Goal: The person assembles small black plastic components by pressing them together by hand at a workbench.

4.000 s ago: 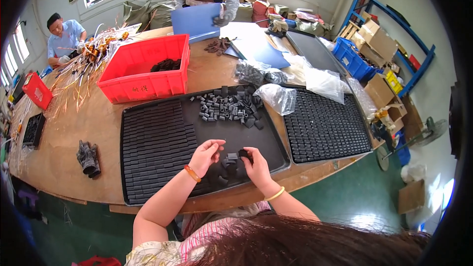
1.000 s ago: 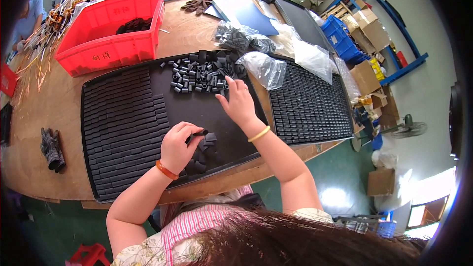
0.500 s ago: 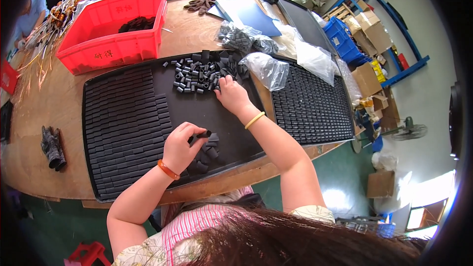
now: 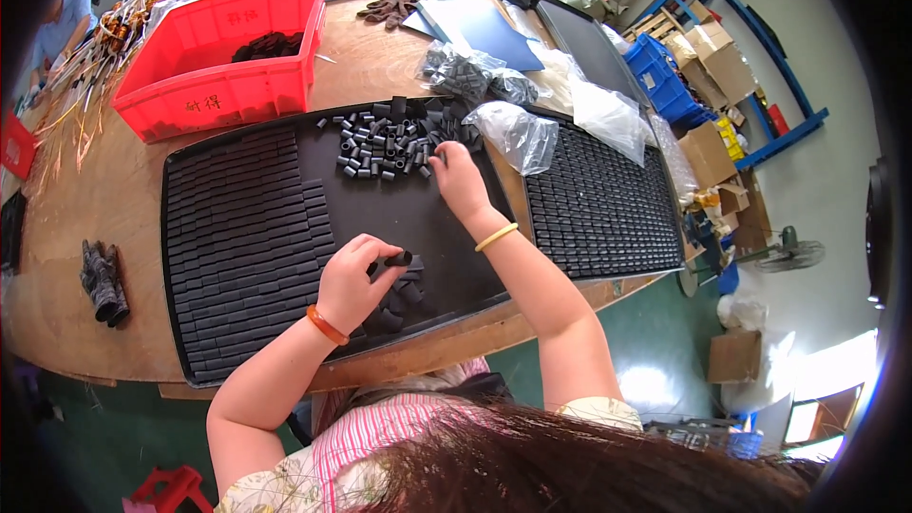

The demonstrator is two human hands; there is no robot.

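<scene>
My left hand (image 4: pixel 353 283) pinches a short black tube (image 4: pixel 399 258) between thumb and fingers, over the black tray (image 4: pixel 413 209). Below and beside it lie several loose black sleeve pieces (image 4: pixel 407 293). At the far side of the tray, my right hand (image 4: pixel 464 185) has its fingertips closed on a small black piece (image 4: pixel 443 158), partly hidden by the fingers. It is at the right edge of a heap of short black tubes (image 4: pixel 380 147). Flatter black sleeves (image 4: pixel 445 120) lie just beyond. Tight rows of black pieces (image 4: pixel 242 256) cover the tray's left part.
A red bin (image 4: pixel 209 106) with dark items stands behind the tray. To the right, plastic bags (image 4: pixel 518 136) overlap a second tray (image 4: pixel 598 209) filled with rows. Dark gloves (image 4: pixel 103 282) lie at the left. Another person (image 4: pixel 65 30) sits at far left.
My right hand has drawn back slightly rightward from the tube heap, its fingers now closed. My left hand keeps its hold on the tube, nearly in place.
</scene>
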